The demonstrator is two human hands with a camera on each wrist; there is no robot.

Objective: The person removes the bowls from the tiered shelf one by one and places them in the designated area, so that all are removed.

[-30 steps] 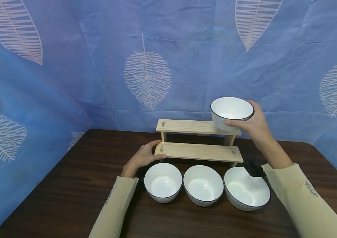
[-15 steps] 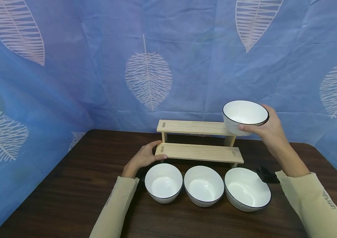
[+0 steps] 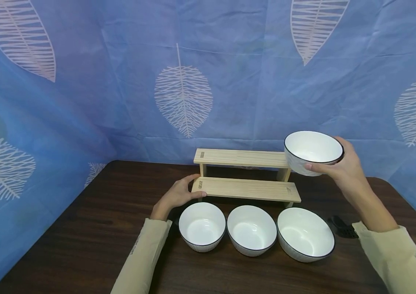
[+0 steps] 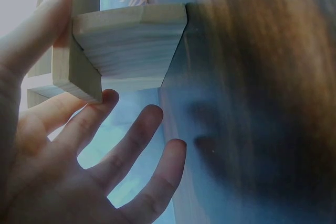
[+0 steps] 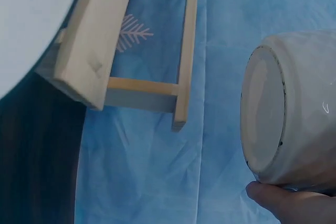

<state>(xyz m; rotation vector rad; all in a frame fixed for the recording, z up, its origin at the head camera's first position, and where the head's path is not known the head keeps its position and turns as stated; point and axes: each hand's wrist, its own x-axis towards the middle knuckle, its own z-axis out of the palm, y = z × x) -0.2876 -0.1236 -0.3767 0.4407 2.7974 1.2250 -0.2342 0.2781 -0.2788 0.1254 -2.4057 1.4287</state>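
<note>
My right hand grips a white bowl with a dark rim, thumb on its near side and the other fingers behind it. It is held up just off the right end of the upper board of a two-tier wooden shelf. In the right wrist view, the underside of that bowl shows, thumb below it. My left hand holds the lower board's left end. In the left wrist view, the thumb lies on one face of the board and fingertips reach the other; two fingers are spread away from it.
In front of the shelf three similar bowls stand in a row: a left one, a middle one and a right one. All are on a dark wooden table. A blue leaf-patterned cloth hangs behind it.
My right hand has carried the bowl rightward and slightly down, from over the upper board to past its right end. The left hand and the three bowls on the table have stayed put.
</note>
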